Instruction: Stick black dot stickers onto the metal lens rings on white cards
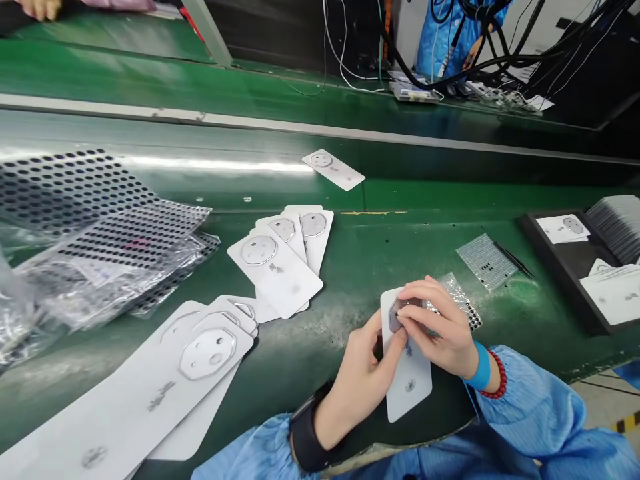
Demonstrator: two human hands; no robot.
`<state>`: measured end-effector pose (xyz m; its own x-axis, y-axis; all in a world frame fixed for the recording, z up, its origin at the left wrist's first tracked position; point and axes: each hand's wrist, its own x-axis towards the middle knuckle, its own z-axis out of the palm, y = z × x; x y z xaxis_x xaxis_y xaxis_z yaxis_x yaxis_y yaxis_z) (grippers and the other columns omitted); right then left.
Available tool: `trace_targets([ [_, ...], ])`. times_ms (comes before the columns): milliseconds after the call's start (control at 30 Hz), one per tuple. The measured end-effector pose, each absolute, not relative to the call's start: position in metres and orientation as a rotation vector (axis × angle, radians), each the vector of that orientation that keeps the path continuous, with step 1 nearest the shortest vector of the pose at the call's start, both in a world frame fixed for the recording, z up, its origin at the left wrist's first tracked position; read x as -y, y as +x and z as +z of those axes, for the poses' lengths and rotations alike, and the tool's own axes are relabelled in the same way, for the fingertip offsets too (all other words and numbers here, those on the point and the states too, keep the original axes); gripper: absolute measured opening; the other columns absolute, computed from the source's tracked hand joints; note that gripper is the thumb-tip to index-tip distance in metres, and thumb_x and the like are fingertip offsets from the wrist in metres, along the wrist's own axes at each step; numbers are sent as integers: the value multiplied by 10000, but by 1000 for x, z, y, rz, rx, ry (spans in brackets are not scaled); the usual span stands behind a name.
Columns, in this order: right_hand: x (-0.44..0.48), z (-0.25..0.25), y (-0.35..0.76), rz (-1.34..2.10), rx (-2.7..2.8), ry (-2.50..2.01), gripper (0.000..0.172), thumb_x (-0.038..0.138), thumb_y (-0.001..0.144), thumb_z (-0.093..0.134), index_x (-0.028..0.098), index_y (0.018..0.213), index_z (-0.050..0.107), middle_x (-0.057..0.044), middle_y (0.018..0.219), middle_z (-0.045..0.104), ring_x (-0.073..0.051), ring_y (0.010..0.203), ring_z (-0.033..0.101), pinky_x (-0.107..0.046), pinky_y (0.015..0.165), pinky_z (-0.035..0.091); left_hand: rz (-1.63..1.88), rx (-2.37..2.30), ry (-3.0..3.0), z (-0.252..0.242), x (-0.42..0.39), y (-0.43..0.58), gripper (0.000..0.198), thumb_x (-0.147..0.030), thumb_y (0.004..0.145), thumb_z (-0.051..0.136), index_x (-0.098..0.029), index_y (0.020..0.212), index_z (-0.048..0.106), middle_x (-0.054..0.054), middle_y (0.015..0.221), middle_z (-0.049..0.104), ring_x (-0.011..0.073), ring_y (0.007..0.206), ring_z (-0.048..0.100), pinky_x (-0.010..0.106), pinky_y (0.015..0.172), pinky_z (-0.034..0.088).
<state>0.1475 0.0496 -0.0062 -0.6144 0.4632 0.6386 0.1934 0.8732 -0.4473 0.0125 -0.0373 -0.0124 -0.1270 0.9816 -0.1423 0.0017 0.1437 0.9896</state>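
At the far left, perforated sheets in clear plastic bags [95, 230] are lying heaped on the green counter [380, 267], while a co-worker's hand [40, 7] is showing at the top corner, beyond the counter's raised rail. Long white cards [150, 400] are lying overlapped toward the lower left, more white cards [283, 263] are fanning out just beyond them, and a lone card [333, 169] is lying farther up. To their right, the person's left hand [357, 380] is gripping a white card [407, 393], its fingers [385, 340] pinching narrowly at the card's edge. The right hand [440, 330] is bearing down from above, its fingers [415, 313] closing on a grey octagonal patch [395, 315] at the card's upper end. A perforated sheet [457, 300] is lying just behind that hand, and a second sheet [486, 261] is lying beside black tweezers [515, 260]. At the far right, a black tray [555, 300] is holding white cards [563, 229] and a tall stack of cards [617, 223].
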Motion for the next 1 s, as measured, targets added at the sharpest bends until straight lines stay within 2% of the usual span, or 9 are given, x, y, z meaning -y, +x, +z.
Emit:
trace_targets([
  [233,-44,-9,151,0,2357,-358,238,57,917,488,124,1058,668,-130,1109,712,-203,1157,610,-428,1116,369,1312,-1393,1126,-8,37,6,221,-321,936,485,-152,981,620,-28,682,571,115,592,462,218,550,392],
  [367,-42,-9,153,-45,2389,-382,313,35,911,437,130,1087,679,-117,1134,712,-204,1181,587,-424,1133,339,1336,-1418,1146,-7,36,3,243,-316,942,465,-143,966,634,-38,635,549,106,554,448,210,525,381],
  [467,-45,-7,155,181,2360,-386,404,6,898,373,148,1148,657,-114,1180,685,-215,1203,573,-459,1098,382,1324,-1440,1166,-7,35,2,243,-321,933,477,-140,892,634,-53,581,491,91,493,384,206,475,338],
  [567,-47,-6,155,508,2231,-384,442,-5,892,382,196,1186,644,-98,1161,679,-208,1125,618,-441,994,491,1315,-1475,1216,-7,33,2,237,-307,921,476,-146,816,614,-48,568,476,89,486,384,206,471,326],
  [633,-46,-7,155,611,2139,-407,463,-10,892,408,231,1216,635,-85,1144,680,-212,1098,630,-431,945,527,1331,-1519,1235,-6,32,2,244,-297,909,474,-150,749,585,-44,554,456,90,489,384,205,467,319],
  [800,-42,-14,154,742,1958,-648,417,41,921,474,280,1217,645,-76,1327,578,-232,1245,548,-438,1037,488,1386,-1601,1223,-6,32,2,286,-296,888,481,-154,648,548,-50,506,396,80,455,335,201,441,291],
  [900,-41,-17,152,1146,1812,-701,373,152,955,512,276,1302,570,-85,1381,546,-232,1278,536,-423,1049,491,1359,-1521,1090,-6,30,0,286,-374,882,504,-144,753,616,-14,562,518,112,491,453,208,463,371],
  [1000,-38,-19,148,1657,1634,-671,529,296,943,583,276,1432,382,-99,1243,644,-206,1073,673,-369,898,582,1316,-1510,934,-7,32,-2,330,-457,852,544,-145,851,652,25,640,624,158,539,552,232,476,431],
])
